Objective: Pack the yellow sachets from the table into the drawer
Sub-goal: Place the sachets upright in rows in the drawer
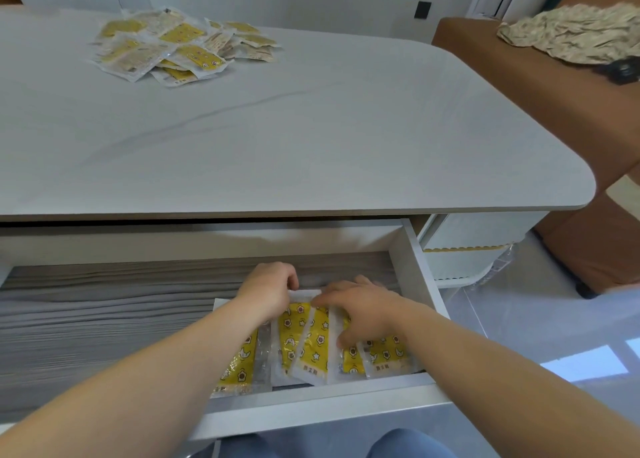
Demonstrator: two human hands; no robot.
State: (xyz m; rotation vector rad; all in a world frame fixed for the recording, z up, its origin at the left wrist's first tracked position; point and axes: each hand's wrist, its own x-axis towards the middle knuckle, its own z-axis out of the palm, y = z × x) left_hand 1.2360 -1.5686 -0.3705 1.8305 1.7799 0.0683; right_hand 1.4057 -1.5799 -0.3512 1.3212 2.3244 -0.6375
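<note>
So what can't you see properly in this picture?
All in the head view:
- packed sachets: hands and forearms cover some, so they cannot be counted.
- right hand: its own back hides whether it pinches or only presses.
- left hand: its fingertips curl out of sight behind a sachet's top edge.
- far pile of sachets: the print is too small and blurred.
- drawer: its left end is cut off by the picture's edge.
</note>
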